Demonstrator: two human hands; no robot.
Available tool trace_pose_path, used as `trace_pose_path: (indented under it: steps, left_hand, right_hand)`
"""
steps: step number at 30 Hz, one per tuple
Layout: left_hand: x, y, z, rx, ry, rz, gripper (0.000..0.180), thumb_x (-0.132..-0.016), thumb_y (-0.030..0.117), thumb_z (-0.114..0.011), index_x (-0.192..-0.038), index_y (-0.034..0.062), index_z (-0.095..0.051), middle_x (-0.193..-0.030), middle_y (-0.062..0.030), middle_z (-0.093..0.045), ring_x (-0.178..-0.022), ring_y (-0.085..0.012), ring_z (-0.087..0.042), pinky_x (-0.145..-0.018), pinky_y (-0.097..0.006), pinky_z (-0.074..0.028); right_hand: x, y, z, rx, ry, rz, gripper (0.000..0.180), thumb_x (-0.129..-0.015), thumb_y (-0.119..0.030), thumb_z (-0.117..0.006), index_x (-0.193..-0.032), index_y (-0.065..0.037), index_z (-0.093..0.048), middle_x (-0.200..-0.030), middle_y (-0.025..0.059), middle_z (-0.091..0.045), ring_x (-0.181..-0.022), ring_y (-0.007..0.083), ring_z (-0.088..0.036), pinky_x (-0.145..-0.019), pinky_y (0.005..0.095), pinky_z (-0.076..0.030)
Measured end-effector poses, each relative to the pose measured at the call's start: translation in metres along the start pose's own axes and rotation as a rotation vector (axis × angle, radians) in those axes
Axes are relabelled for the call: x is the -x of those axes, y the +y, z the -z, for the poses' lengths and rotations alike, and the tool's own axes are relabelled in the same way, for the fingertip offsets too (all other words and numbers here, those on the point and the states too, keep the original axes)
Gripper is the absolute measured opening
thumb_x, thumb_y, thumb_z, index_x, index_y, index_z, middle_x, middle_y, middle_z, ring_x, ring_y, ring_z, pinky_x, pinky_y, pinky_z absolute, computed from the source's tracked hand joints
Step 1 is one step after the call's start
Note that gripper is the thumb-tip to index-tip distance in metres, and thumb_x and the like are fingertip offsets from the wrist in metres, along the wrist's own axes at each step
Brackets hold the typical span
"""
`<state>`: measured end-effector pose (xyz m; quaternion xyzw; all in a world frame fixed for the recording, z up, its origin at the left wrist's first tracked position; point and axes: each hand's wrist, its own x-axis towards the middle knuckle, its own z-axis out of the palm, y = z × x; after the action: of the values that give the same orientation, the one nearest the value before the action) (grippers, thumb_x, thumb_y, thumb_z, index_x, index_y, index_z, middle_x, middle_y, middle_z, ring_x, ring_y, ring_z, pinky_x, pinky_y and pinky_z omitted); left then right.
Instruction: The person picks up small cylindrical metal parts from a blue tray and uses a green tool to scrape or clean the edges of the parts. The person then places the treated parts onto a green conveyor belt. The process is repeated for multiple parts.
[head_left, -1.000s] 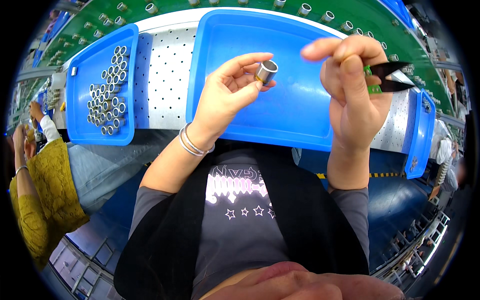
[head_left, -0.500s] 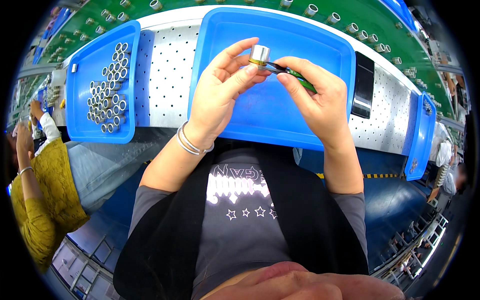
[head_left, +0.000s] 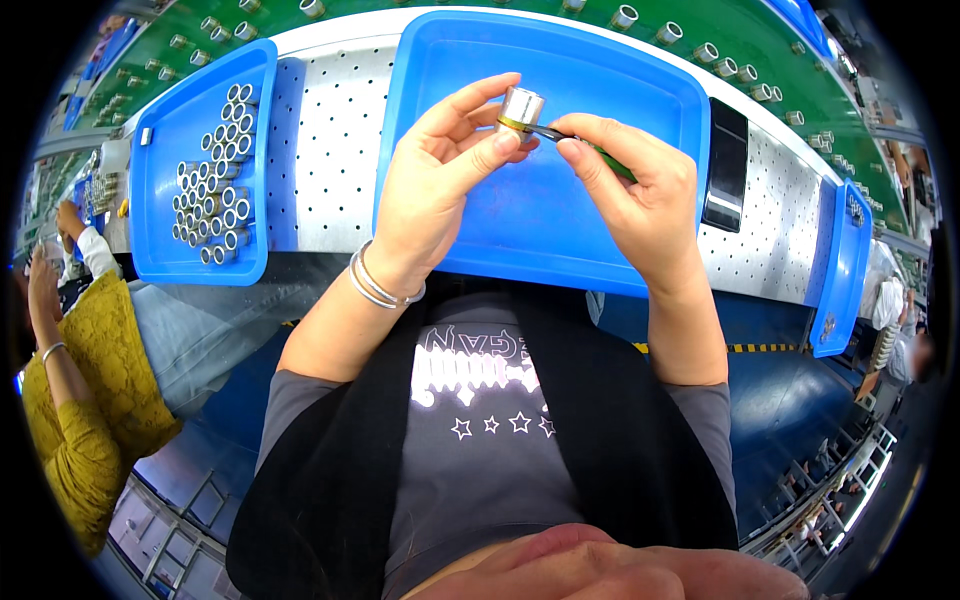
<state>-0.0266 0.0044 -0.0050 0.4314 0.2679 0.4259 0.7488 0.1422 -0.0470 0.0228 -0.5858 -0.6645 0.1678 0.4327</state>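
Observation:
Above the large blue tray, my left hand pinches a short shiny metal sleeve between thumb and fingers. A yellowish band runs round the sleeve's lower end, and the sleeve leans slightly to the right. My right hand grips black and green tweezers between thumb and forefinger. Their dark tip points left and meets the sleeve near the yellowish band; whether it goes under the band is too small to tell. My fingers hide part of the tweezers' handle.
On the left, a blue tray holds many similar metal sleeves. A dark flat panel lies right of the large tray, on a perforated metal surface. Beyond runs a green belt with scattered sleeves. A co-worker in yellow is at far left.
The sleeve has tilted a little to the right in my left hand. The tweezers have turned slightly, so less of their green handle shows. Both hands otherwise stay nearly in place.

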Motion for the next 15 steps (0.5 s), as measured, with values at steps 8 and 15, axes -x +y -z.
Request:
trace_pose_path:
  steps: [8, 15]
  left_hand:
    - [0.0, 0.001, 0.002, -0.003, -0.008, 0.01, 0.043, -0.087, 0.01, -0.061, -0.127, 0.0012, -0.048, -0.108, -0.0114, -0.06, -0.096, -0.0184, -0.06, -0.086, -0.03, -0.048]
    - [0.0, 0.001, 0.002, 0.122, -0.002, 0.065, 0.042, -0.089, 0.012, -0.057, -0.128, 0.0018, -0.046, -0.111, -0.0112, -0.058, -0.096, -0.0182, -0.061, -0.087, -0.029, -0.048]
  right_hand:
    - [0.0, 0.0, -0.002, -0.027, -0.006, -0.025, 0.012, -0.08, -0.016, -0.067, -0.088, -0.006, -0.068, -0.078, 0.0084, -0.068, -0.064, 0.0193, -0.065, -0.055, 0.0255, -0.048]
    - [-0.004, 0.0, -0.012, -0.105, -0.016, -0.045, 0.016, -0.076, -0.012, -0.07, -0.088, -0.003, -0.063, -0.082, 0.008, -0.064, -0.071, 0.0209, -0.064, -0.061, 0.0265, -0.049]
